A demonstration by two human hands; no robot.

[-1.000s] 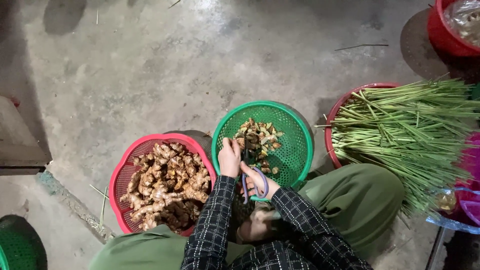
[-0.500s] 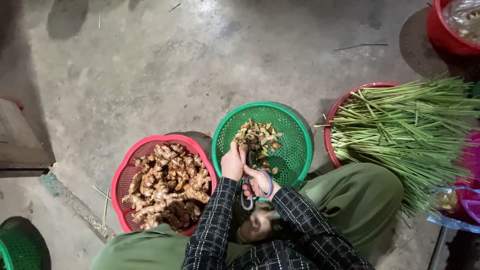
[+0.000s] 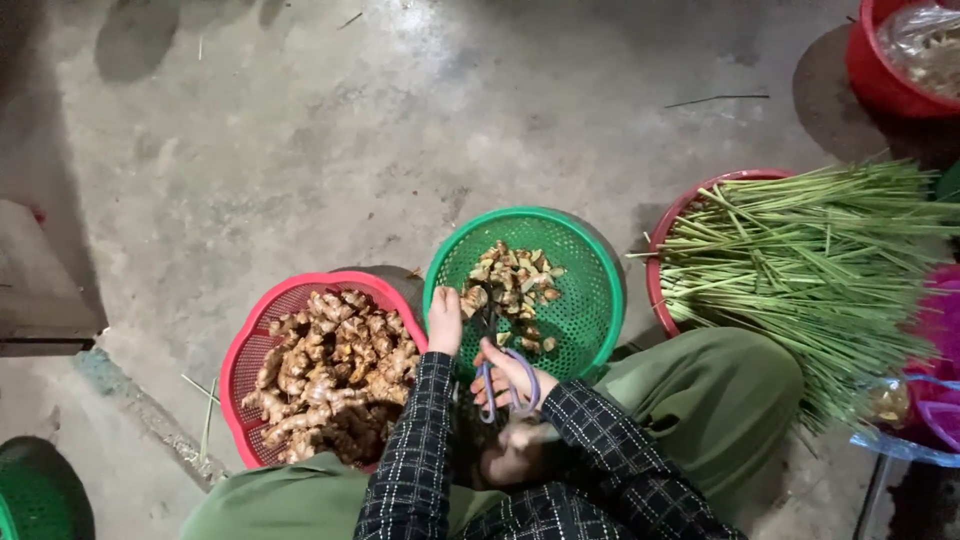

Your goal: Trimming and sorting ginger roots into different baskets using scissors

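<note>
Ginger piece (image 3: pixel 474 299) pinched in left hand (image 3: pixel 444 320); right hand (image 3: pixel 505 372) gripping scissors (image 3: pixel 500 375).

Purple-handled scissors (image 3: pixel 505 385) are held over the round green plastic basket (image 3: pixel 590 300); a knobbly ginger piece (image 3: pixel 474 298) is pinched at its near-left rim.

You're looking down at a grey concrete floor (image 3: pixel 330 130), stained and scuffed. On it right before you sits a green mesh basket (image 3: pixel 590 290), a red basket (image 3: pixel 250 345) just beside it on your left. To your right a red basin (image 3: pixel 665 235) rests under long green stalks, and a red tub (image 3: pixel 880 85) stands further off. A dark green basket (image 3: pixel 40 495) shows at the lower left corner.
</note>
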